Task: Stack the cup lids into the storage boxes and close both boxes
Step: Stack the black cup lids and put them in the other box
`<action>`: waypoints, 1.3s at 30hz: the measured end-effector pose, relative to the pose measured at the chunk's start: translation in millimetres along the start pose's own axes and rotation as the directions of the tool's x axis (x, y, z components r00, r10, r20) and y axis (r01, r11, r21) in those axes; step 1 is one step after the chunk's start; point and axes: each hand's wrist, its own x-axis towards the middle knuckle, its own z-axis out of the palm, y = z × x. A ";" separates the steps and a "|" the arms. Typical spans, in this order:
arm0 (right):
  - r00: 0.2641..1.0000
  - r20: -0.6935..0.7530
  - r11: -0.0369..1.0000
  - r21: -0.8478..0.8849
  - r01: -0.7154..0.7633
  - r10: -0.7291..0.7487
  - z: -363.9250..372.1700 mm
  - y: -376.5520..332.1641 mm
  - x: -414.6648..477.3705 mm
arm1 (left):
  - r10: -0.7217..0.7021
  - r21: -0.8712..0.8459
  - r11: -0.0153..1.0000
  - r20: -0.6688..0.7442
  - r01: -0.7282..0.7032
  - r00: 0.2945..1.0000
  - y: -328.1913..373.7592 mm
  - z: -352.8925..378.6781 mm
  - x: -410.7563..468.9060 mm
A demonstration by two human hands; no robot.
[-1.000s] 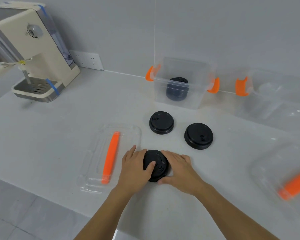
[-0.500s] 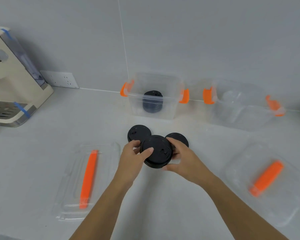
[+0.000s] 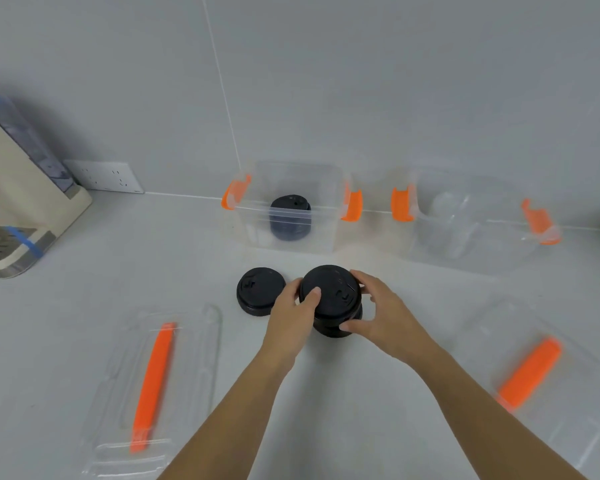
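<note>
Cup lid (image 3: 329, 292) gripped two-handed
Left hand (image 3: 291, 317) and right hand (image 3: 385, 313) curl round its rim — it's directly over a second lid (image 3: 336, 330) on the counter (image 3: 153, 258), in front of the left storage box (image 3: 257, 216); contact unclear.

The black lid (image 3: 329, 292) that lay flat on the near part of the bench (image 3: 153, 271) a second ago is now lifted off it. The left hand (image 3: 291, 317) and the right hand (image 3: 385, 313) have carried it away from the person and a little to their right. It is now directly over the lower lid (image 3: 336, 331), which lay uncovered before. Only the near edge of that lid now shows. I cannot tell whether the two touch.
</note>
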 end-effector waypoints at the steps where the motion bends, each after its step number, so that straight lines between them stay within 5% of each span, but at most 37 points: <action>1: 1.000 0.004 1.000 -0.014 -0.011 0.011 -0.1 4.4 1.3 | -0.014 0.011 1.000 0.003 0.014 1.000 -2.3 3.1 3.0; 14: 0.994 0.078 0.997 -0.010 -0.078 0.078 3.7 34.4 14.6 | -0.090 0.181 0.980 0.019 0.085 0.996 -24.8 21.7 27.0; 19: 0.946 0.230 0.875 0.377 -0.304 0.229 -0.5 25.4 14.6 | -0.111 0.345 0.928 -0.105 0.141 0.988 -29.4 24.1 29.7; 28: 0.945 0.094 0.829 0.458 -0.321 0.314 14.3 20.4 22.6 | -0.181 0.506 0.839 -0.093 0.203 0.979 -31.5 27.4 30.1; 34: 0.939 0.094 0.797 0.506 -0.331 0.330 13.7 28.1 23.1 | -0.180 0.409 0.887 -0.124 0.215 0.976 -34.4 28.9 30.4; 39: 0.944 0.089 0.752 0.582 -0.308 0.317 10.5 28.5 22.0 | -0.300 0.091 0.948 -0.064 0.305 0.952 -29.0 28.4 29.2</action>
